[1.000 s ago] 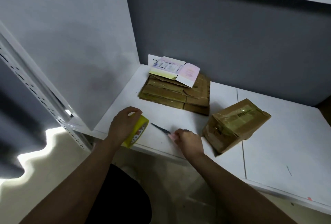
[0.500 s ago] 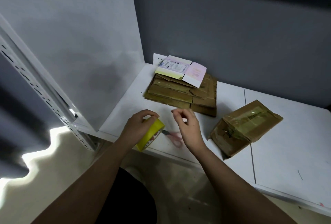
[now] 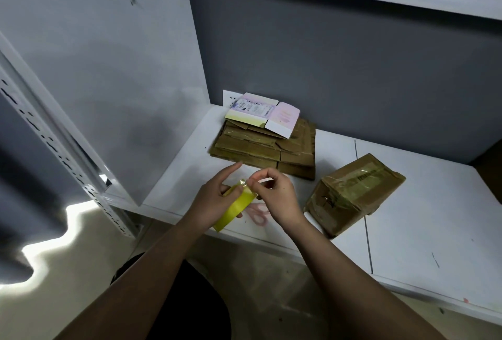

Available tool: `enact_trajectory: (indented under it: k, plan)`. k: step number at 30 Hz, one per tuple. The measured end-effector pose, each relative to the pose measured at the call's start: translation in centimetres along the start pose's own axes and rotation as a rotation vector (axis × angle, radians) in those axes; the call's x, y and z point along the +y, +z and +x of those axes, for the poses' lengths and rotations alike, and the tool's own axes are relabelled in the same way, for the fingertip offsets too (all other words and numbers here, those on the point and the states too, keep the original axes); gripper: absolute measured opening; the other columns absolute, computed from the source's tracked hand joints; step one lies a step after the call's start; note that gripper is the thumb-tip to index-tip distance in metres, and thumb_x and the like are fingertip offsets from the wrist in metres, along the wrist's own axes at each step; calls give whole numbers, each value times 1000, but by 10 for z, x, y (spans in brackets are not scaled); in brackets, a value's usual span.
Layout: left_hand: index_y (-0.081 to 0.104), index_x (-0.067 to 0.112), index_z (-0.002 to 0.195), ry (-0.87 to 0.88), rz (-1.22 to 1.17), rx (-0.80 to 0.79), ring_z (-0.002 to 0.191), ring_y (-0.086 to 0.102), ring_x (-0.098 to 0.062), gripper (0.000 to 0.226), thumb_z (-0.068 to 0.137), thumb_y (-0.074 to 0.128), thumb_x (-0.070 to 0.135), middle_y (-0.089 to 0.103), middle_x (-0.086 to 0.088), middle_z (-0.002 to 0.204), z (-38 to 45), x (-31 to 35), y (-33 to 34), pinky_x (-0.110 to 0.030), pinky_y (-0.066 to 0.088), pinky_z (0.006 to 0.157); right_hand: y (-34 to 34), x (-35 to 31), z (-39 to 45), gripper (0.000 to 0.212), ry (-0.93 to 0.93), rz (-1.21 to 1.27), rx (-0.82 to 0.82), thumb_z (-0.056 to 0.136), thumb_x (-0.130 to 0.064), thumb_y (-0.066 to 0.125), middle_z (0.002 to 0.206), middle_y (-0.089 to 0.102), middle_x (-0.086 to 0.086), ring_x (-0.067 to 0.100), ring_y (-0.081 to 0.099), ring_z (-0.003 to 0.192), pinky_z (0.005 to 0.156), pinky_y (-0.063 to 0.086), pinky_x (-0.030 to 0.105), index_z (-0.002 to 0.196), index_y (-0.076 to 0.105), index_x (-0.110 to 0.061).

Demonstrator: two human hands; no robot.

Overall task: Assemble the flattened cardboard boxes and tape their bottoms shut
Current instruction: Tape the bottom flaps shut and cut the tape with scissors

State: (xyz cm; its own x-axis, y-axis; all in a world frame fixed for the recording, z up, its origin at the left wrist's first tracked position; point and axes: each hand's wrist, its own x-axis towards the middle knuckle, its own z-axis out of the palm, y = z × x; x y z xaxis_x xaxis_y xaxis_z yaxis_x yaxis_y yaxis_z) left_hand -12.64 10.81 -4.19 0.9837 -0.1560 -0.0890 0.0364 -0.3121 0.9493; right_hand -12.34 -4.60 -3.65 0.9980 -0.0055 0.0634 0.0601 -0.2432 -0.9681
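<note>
Hands are working over the front edge of the white shelf [image 3: 407, 220]: the left hand [image 3: 210, 203] is gripping a yellow tape roll [image 3: 235, 208], index finger sticking out, while the right hand [image 3: 277, 198] is pinching the tape's loose end at the roll's top. Pink scissors [image 3: 258, 213] are lying under them. Flattened cardboard boxes [image 3: 260, 146] are sitting stacked behind, a printed carton [image 3: 262, 112] on top, its label too tiny to read. An assembled, taped box [image 3: 353, 193] is lying right, its printing blurred.

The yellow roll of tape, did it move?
Yes. The yellow roll of tape was lifted off the white shelf, toward the pink scissors; the left hand holds it.
</note>
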Motion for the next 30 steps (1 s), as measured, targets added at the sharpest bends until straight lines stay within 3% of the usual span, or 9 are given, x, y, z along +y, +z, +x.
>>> enact_trajectory:
  k: [4,9,12,14,17,23,25,28,30]
  plan:
    - [41,47,134,12,26,21,94,65,-21,46,94,55,28,66,-3,109,3,-4,3,-42,57,82,-1,2,-3,6,-26,10,0,87,-2,64,73,60,-6,-3,54,66,64,43,11,88,67,-7]
    - [49,42,128,57,-17,21,77,61,-23,45,93,54,15,66,-14,83,3,-9,3,-35,48,67,0,-4,-8,32,-57,53,-1,89,2,60,79,61,7,5,58,75,65,44,8,110,49,-19]
    - [51,41,126,60,-40,46,76,61,-27,42,94,54,14,63,-19,86,5,-11,4,-38,49,65,-3,-4,-8,22,-101,19,-2,91,3,55,77,60,-2,1,57,75,67,43,10,101,52,-17]
    - [52,40,126,60,-54,47,76,62,-22,39,94,55,17,64,-13,83,5,-11,5,-33,49,65,-3,-2,-7,20,-121,-45,-16,92,2,54,85,63,-4,2,56,79,68,44,13,93,62,-16]
    - [50,40,128,58,-67,30,79,62,-18,38,95,55,24,65,-5,85,5,-9,6,-28,49,66,-2,2,-6,19,-136,-138,2,88,-4,60,97,65,-1,8,57,87,70,48,19,98,69,-18]
    - [45,40,132,63,-58,16,87,66,-18,42,95,56,25,71,-2,90,5,-11,8,-31,51,73,2,3,-4,9,-239,-330,89,84,-7,67,85,60,-6,14,58,82,70,49,33,88,70,-14]
    - [45,39,132,67,-51,28,86,65,-17,42,95,56,25,70,-2,88,5,-10,8,-30,50,72,4,1,-4,4,-264,-363,97,86,-8,66,87,57,-3,14,56,81,68,48,30,87,68,-11]
    - [44,39,132,58,-41,43,88,65,-20,41,94,56,28,69,-9,93,5,-10,7,-35,51,76,7,1,-1,4,-187,-280,65,90,-9,63,103,46,-1,5,52,84,61,45,11,88,65,-12]
    - [45,39,130,44,-42,47,91,64,-17,40,94,56,27,68,-4,97,5,-11,4,-31,50,75,10,5,5,7,-145,-238,30,91,-9,62,113,40,-2,2,51,90,70,49,12,88,64,-15]
